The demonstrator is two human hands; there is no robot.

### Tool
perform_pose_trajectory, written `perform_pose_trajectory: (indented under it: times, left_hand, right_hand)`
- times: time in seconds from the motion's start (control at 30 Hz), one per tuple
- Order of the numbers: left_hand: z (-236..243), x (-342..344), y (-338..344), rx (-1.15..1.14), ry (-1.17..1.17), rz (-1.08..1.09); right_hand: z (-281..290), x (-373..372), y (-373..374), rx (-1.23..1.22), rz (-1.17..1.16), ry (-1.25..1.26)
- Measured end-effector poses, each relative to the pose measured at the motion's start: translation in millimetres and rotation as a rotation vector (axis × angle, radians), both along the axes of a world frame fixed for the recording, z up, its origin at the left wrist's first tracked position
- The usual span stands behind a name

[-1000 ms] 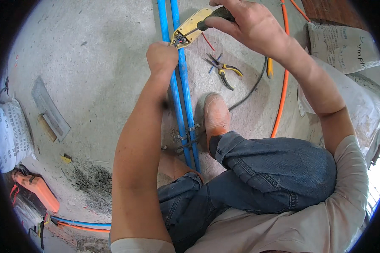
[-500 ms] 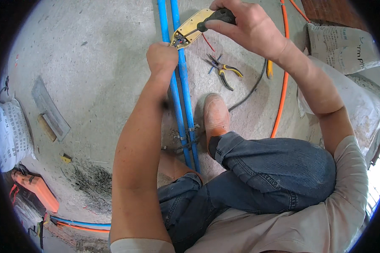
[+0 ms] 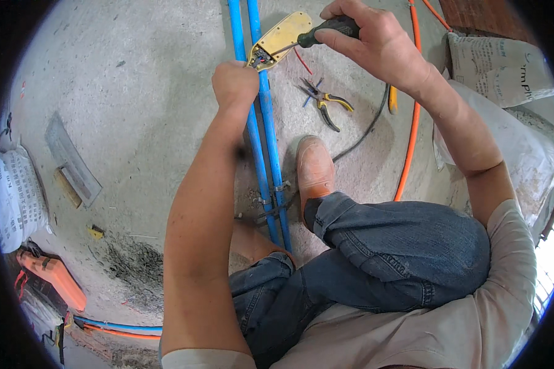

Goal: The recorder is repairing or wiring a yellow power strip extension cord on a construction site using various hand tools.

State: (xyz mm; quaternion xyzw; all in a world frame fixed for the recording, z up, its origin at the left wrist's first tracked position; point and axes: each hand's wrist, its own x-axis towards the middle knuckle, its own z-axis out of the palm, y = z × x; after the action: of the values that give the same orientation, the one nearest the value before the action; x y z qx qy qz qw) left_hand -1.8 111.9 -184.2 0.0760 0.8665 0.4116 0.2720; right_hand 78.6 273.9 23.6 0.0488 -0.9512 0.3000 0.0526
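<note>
fingers of the right hand held the screwdriver, the left hand the casing over the pipes; i judged a slanted push could slip and damage the wires.

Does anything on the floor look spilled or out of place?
Yes: a dark, gritty-looking patch on the pale floor, lower left. It looks like spilled dirt against the cleaner surface, though I can't tell what.

Head fisheye only, left of a pair; faces down past jeans to hands and floor; wide, near.
</note>
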Motion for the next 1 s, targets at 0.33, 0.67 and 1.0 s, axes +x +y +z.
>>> perform_pose_trajectory:
  times: [0.33, 0.67, 1.0]
  left_hand:
    - [9, 1, 2, 0.009, -0.096, 0.056]
    - [7, -1, 1, 0.021, -0.043, -0.037]
    - [1, 0, 2, -0.020, 0.001, -0.019]
  right_hand:
    - [2, 0, -3, 0.098, -0.180, -0.332]
    - [9, -5, -2, 0.113, 0.101, -0.295]
    - [5, 2, -4, 0.273, -0.003, -0.144]
